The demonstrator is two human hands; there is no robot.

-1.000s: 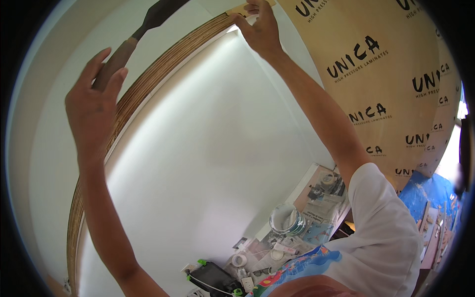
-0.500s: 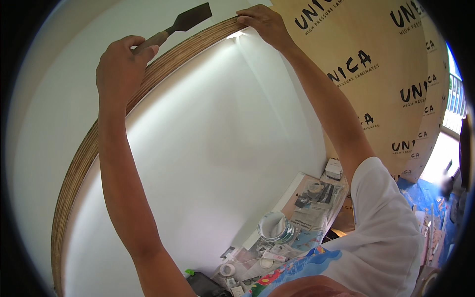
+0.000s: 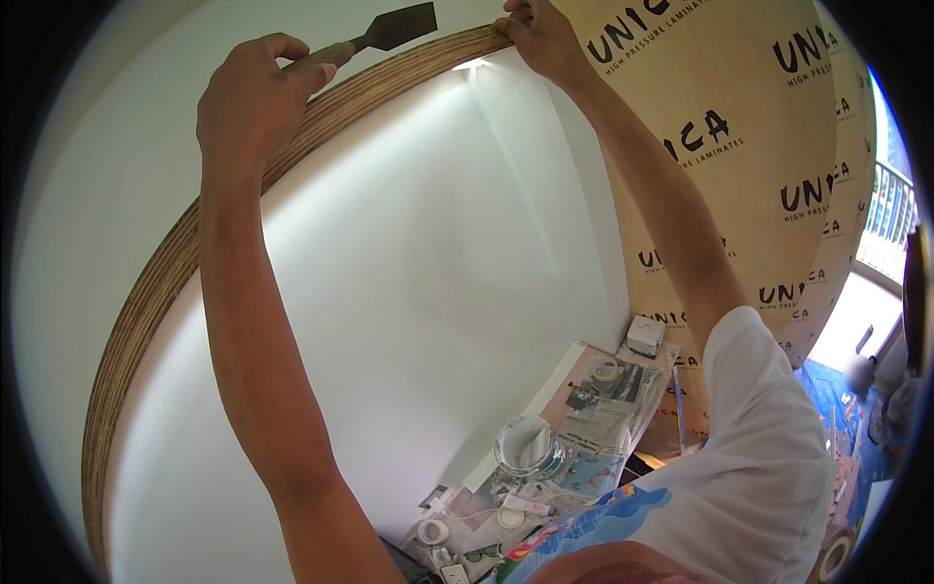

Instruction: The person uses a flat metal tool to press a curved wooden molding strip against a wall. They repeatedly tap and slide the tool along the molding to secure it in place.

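Observation:
My left hand (image 3: 255, 97) is raised and closed around the wooden handle of a chisel (image 3: 379, 36), whose flat metal blade points right, just above the plywood edge (image 3: 224, 195). That layered edge curves from the lower left up to the top middle, bordering a white laminated panel (image 3: 409, 263). My right hand (image 3: 541, 37) grips the top of the plywood edge where it meets a tan protective sheet (image 3: 739, 146) with black printing.
Below, a low ledge holds newspaper (image 3: 603, 419), a clear container (image 3: 526, 446), tape rolls (image 3: 434, 531) and a small white box (image 3: 646, 335). A blue sheet (image 3: 842, 409) covers the floor at right, near a bright balcony opening.
The left hand closed around the chisel handle and brought the blade rightwards along the plywood edge, towards the right hand. The right hand stayed gripping the top of the panel.

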